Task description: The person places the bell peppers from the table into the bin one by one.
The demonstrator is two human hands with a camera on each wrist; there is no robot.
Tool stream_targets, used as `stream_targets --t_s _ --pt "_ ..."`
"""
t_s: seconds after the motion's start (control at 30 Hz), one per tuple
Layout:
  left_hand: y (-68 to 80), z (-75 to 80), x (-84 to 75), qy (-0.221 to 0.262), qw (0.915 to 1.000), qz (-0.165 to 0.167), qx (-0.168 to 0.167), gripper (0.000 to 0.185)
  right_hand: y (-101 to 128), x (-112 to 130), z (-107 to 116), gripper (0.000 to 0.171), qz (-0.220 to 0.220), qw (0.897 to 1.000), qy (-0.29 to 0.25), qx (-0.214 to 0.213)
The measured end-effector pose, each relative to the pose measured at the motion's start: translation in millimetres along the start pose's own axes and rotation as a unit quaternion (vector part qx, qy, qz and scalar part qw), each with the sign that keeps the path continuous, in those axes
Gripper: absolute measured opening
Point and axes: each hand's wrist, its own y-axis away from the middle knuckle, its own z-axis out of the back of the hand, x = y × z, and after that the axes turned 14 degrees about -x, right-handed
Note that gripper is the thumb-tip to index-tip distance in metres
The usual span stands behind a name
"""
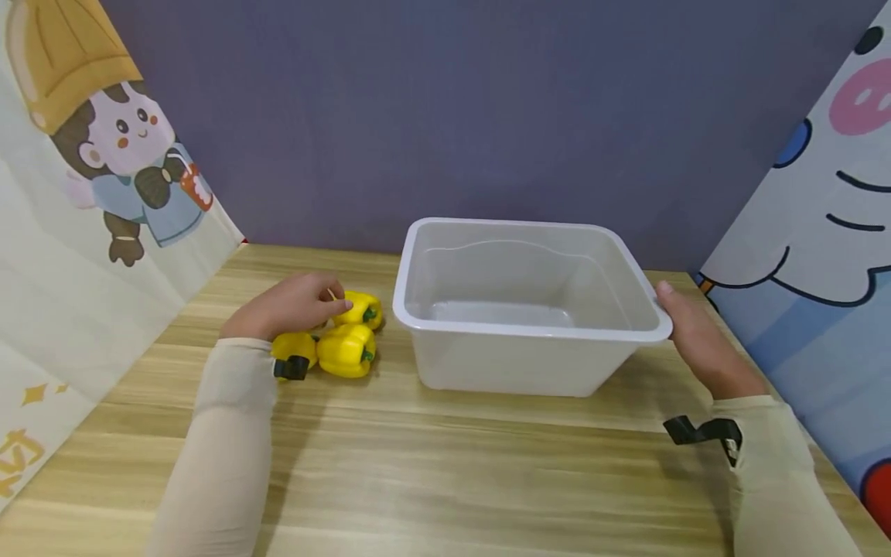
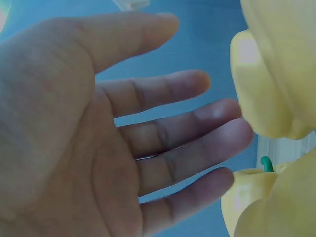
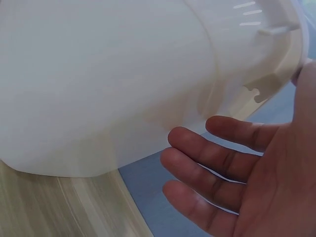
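Observation:
Three yellow bell peppers lie grouped on the table: a back pepper (image 1: 366,306), a front pepper (image 1: 344,352) and a left pepper (image 1: 291,347), partly hidden by the left wrist. My left hand (image 1: 295,303) hovers over the group, its fingertips close to the back pepper. In the left wrist view its fingers extend loosely, with a pepper (image 2: 264,94) beside the fingertips and nothing in the palm. A white plastic bin (image 1: 501,360) stands upright right of the peppers. My right hand (image 1: 706,340) holds its right rim, thumb at the edge and fingers (image 3: 212,150) below, along the outer wall.
The wood-grain table (image 1: 445,472) extends in front of the bin. A dark blue-grey panel (image 1: 452,116) rises behind it. Printed cartoon panels stand at both sides, the left panel (image 1: 69,294) and the right panel (image 1: 821,309). Black straps circle both sleeves.

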Motion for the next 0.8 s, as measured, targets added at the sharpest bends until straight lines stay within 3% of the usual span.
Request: stream_targets --t_s 0.23,0.5,0.8 --pt "4.4 3.1 2.5 0.036 0.9989 0.005 0.028 0.039 -0.1 -5.3 2.6 0.059 -0.029 0.999 0.015 0.019" --pt "4.9 2.0 6.8 0.067 0.9972 -0.013 0.032 0.043 0.8 -3.0 2.4 0.059 -0.038 0.999 0.026 0.015" --pt "7.2 2.0 9.2 0.078 0.9927 0.034 0.086 0.049 1.0 -2.4 0.9 0.058 -0.031 0.999 0.013 0.020"
